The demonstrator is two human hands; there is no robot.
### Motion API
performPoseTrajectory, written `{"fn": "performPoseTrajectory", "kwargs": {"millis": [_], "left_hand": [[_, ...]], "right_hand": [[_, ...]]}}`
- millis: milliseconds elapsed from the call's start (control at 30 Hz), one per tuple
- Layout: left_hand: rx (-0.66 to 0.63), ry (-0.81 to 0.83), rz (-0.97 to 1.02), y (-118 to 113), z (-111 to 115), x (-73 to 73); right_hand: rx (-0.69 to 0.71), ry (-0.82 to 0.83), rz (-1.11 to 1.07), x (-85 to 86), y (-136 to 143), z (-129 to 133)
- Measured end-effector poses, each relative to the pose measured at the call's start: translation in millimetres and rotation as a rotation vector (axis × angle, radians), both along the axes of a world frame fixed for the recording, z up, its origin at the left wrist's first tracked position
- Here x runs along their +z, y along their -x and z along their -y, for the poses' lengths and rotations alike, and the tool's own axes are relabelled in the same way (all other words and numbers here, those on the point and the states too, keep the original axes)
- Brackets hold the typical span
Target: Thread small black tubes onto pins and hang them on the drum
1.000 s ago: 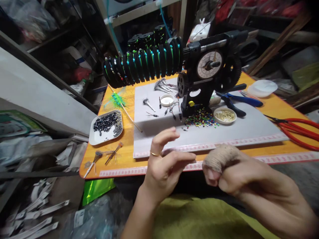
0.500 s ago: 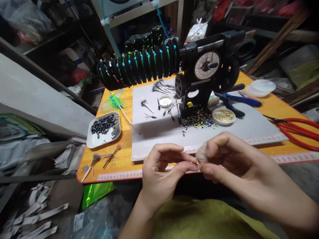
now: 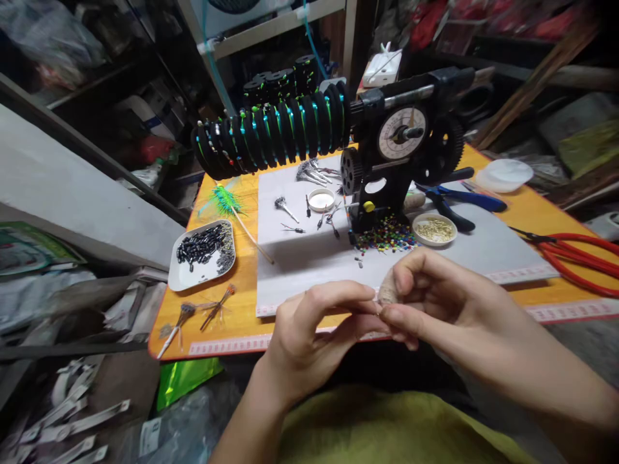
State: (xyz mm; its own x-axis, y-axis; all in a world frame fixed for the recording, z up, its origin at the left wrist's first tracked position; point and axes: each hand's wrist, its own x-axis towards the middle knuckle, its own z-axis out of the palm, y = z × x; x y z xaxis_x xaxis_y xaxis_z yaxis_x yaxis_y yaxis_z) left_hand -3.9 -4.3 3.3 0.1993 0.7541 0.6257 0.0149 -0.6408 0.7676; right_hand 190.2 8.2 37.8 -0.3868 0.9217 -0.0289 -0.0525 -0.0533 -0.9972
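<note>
Close to the table's front edge, my left hand [image 3: 314,322] and my right hand [image 3: 435,303] meet fingertip to fingertip. Both are closed in a pinch around something tiny that I cannot make out; the fingers hide most of it. A beige wrap [image 3: 388,289] covers my right index fingertip. Just beyond the hands lie a heap of coloured bead-headed pins [image 3: 387,233] and a small white dish [image 3: 434,241] of gold-coloured bits. Further left on the white board [image 3: 300,270] are several small black-bodied pieces with wires and a white lid [image 3: 321,200].
A black machine with a dial [image 3: 401,132] stands behind the board, its ringed roller [image 3: 271,135] reaching left. Blue-handled pliers [image 3: 476,200] and red-handled scissors [image 3: 580,254] lie right. A white tray [image 3: 176,277] of black tubes sits left, near bundled wires [image 3: 217,308].
My left fingers have drawn closer around the pinch point, and the small golden bit seen between the fingertips is now mostly covered. The view has shifted slightly.
</note>
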Motion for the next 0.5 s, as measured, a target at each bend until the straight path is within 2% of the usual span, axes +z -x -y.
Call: {"fn": "performPoseTrajectory", "kwargs": {"millis": [100,167,233,333,433,500], "left_hand": [[0.037,-0.271,-0.266,3.5,-8.7,13.5],[0.064,-0.387,-0.427,3.0,-12.8,20.0],[0.097,-0.443,-0.478,0.9,-15.7,20.9],[0.164,-0.451,-0.360,-2.2,-18.6,13.1],[0.187,-0.368,-0.207,-3.2,-19.6,2.7],[0.182,-0.312,-0.133,-4.0,-19.4,-2.5]], "right_hand": [[0.000,0.033,-0.019,1.6,2.1,-7.1],[0.005,0.020,-0.015,0.4,2.1,-10.4],[-0.010,-0.049,0.028,-2.5,1.1,-10.9],[-0.111,-0.346,0.226,-7.7,-1.3,-5.7],[-0.243,-0.733,0.472,-10.7,-2.9,3.0],[-0.302,-0.908,0.576,-11.1,-2.7,7.5]]}}
